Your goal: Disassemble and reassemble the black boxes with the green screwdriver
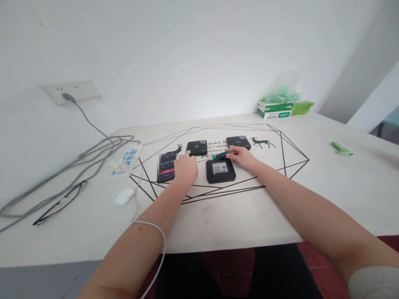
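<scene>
My left hand (185, 167) rests on the white table (249, 211) with its fingers curled, touching the near edge of a black box (196, 148) and lying beside a phone (166, 167) with a lit screen. My right hand (242, 156) is closed on a green-handled screwdriver (220, 155), whose tip points left. Just below that tool lies a black square device (220, 170) with a white label facing up. A third black box (238, 142) sits beyond my right hand.
A power strip (126, 160) with grey cables lies at the left, with a white earbud case (124, 196) and a pair of glasses (59, 203) nearer me. Green and white boxes (274, 109) stand at the far edge. A green packet (341, 148) lies at the right.
</scene>
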Demonstrator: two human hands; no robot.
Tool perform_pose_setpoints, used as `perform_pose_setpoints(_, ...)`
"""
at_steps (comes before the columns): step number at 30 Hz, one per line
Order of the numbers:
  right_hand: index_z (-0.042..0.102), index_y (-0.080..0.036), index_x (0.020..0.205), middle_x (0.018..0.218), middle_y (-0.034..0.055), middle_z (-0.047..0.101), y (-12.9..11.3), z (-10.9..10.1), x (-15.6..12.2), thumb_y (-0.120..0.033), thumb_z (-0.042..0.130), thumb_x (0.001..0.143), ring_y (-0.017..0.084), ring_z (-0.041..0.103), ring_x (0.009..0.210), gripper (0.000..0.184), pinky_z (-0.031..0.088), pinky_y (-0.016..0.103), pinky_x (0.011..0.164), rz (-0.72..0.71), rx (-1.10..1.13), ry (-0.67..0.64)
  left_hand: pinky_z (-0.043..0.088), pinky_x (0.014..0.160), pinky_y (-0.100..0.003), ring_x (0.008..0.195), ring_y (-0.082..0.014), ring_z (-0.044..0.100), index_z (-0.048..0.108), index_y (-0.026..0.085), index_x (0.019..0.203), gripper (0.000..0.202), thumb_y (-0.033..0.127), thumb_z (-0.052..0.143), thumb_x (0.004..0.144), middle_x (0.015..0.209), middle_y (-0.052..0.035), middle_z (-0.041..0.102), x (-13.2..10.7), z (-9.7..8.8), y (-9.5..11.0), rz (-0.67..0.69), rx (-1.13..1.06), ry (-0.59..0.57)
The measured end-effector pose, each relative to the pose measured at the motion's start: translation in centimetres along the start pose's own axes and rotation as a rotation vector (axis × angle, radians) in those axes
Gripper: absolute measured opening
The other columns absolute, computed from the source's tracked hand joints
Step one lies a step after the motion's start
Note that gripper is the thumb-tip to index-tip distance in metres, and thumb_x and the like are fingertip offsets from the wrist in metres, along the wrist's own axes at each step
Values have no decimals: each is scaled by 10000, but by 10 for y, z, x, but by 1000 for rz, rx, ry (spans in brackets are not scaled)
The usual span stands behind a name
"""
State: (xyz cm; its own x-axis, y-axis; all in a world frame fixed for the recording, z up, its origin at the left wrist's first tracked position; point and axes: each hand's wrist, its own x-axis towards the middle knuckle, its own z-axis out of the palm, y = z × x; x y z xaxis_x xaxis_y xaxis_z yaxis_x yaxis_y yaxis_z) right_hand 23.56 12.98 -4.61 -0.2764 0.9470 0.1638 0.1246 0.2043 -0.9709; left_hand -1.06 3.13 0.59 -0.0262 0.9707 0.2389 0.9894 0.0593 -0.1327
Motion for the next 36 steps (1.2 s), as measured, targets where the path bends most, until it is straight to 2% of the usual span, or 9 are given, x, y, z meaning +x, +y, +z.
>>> perform_pose_setpoints(5,778,-200,972,814,15,750,-4,2,-1,-319,862,689,163,629,758,318,486,336,828,17,87,23,479,926,-490,1144,-378,576,738,169,1068,353,52,437,926,1164,-208,659,-1,-1,0,-1,-50,9)
perform_pose_setpoints(10,774,-204,1014,803,7,728,-12,-4,-4,-378,857,703,128,555,686,366,429,275,642,76,176,114,498,923,-476,1147,-368,597,740,173,1079,361,37,451,911,1168,-194,671,-2,-3,-2,-11,-69,4)
perform_pose_setpoints(12,777,-208,1025,843,10,739,-14,-10,-4,-384,864,696,118,555,690,384,410,259,614,97,234,129,511,923,-459,1146,-356,612,742,180,1087,366,30,463,903,1174,-177,683,-2,-4,-4,-11,-121,17)
perform_pose_setpoints(18,785,-201,1000,839,5,732,-17,-29,-5,-286,872,660,109,583,669,361,432,267,613,135,477,39,517,1005,-377,1092,-267,674,745,177,1051,343,50,447,941,1115,-103,741,1,-13,-7,44,-459,124)
perform_pose_setpoints(22,788,-203,980,754,-5,721,-20,-33,-8,-192,828,651,118,603,637,332,462,278,626,136,537,-12,542,979,-349,1012,-240,707,747,188,1026,294,90,482,944,1074,-67,768,-1,-15,-2,41,-612,71)
perform_pose_setpoints(28,788,-207,959,803,9,763,-24,-29,-12,-147,796,657,135,666,682,308,529,296,700,133,559,-82,540,985,-371,1056,-259,706,748,205,1031,259,137,511,951,1102,-75,766,-4,-8,5,100,-563,5)
perform_pose_setpoints(36,790,-225,933,891,7,801,-27,-27,-15,-119,788,622,138,687,744,329,549,281,722,137,569,-111,516,1029,-392,1105,-256,690,715,182,1123,244,183,522,975,1187,-105,720,-9,-13,11,132,-534,-48)
